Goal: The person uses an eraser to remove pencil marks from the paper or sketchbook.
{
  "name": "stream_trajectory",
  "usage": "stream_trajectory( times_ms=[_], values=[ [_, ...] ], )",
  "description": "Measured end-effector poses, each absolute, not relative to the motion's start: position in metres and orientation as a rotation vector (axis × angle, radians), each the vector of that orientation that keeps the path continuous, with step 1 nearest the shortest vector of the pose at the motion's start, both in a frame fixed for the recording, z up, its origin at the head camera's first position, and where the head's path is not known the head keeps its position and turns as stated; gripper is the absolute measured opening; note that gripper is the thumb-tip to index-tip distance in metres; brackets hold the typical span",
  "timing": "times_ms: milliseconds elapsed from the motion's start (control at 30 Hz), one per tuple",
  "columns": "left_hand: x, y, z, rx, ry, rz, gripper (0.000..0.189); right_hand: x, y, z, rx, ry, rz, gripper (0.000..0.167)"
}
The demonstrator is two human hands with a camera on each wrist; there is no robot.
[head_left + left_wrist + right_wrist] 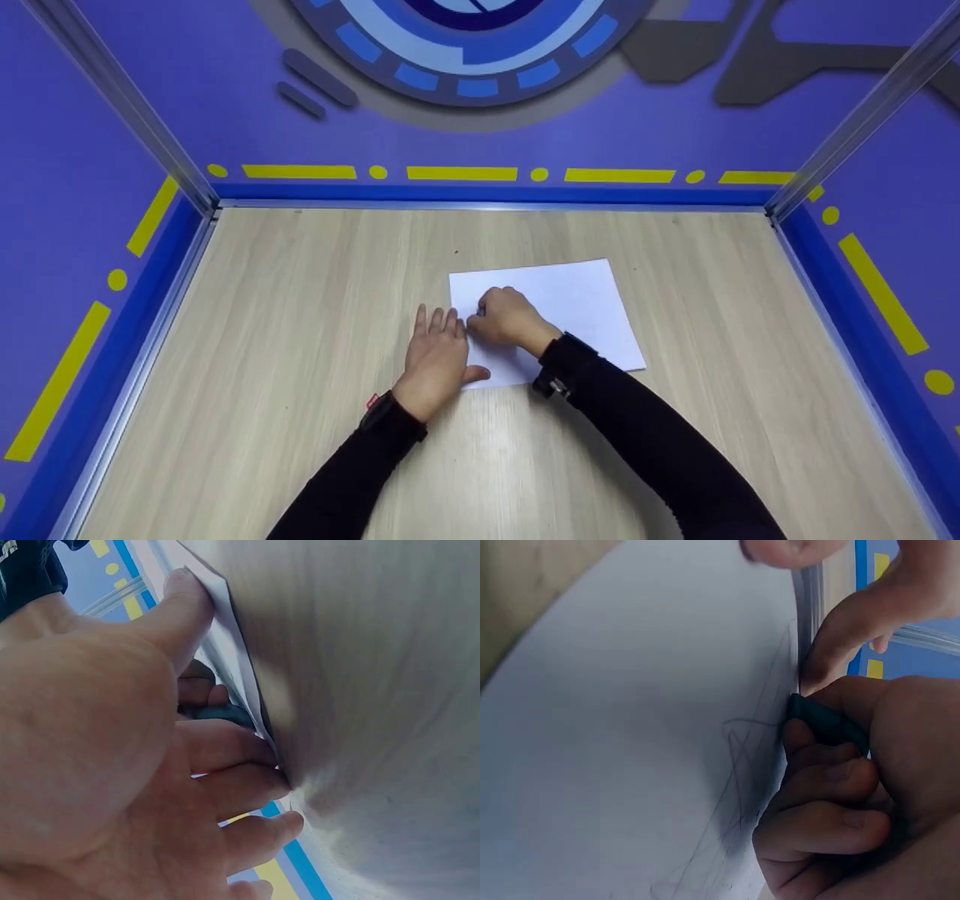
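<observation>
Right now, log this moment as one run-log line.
left hand: fingers straight, thumb on paper | right hand: grips small teal thing | paper: on table, thin lines drawn

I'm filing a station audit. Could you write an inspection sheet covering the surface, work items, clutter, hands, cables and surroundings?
Surface: wood-grain table, with a dark speck.
Job's things: white paper bearing thin lines; teal object, partly hidden.
Clutter: nothing seen.
Hands: left hand lies at the paper's left edge, thumb over it; right hand grips the teal object over the paper.
Cables: nothing seen.
Surroundings: blue-purple walls with yellow marks; metal rails.
</observation>
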State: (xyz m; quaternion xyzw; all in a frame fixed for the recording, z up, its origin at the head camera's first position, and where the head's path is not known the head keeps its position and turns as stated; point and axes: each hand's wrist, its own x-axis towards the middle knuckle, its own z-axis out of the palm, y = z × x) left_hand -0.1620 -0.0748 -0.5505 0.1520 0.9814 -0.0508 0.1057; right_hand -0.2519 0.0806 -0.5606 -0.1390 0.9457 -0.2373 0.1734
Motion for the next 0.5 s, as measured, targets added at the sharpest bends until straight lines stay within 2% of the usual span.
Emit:
stream_trajectory(
  times_ms=[133, 367, 500],
  values=[
    [-0.162, -0.074, -0.551, 0.443, 2.881, -0.16, 0.107, -0.249, 0.1, -0.553, -0.302, 2.7, -0.638, 0.029],
    [-0.163, -0.075, -0.55, 0.429, 2.848, -0.14, 0.108, -0.251, 0.17, -0.555, -0.226, 2.738, -0.704, 0.024],
    [-0.163, -0.075, -0.549, 0.418, 2.834, -0.115, 0.107, -0.253, 0.211, -0.554, -0.182, 2.742, -0.726, 0.029]
  ],
)
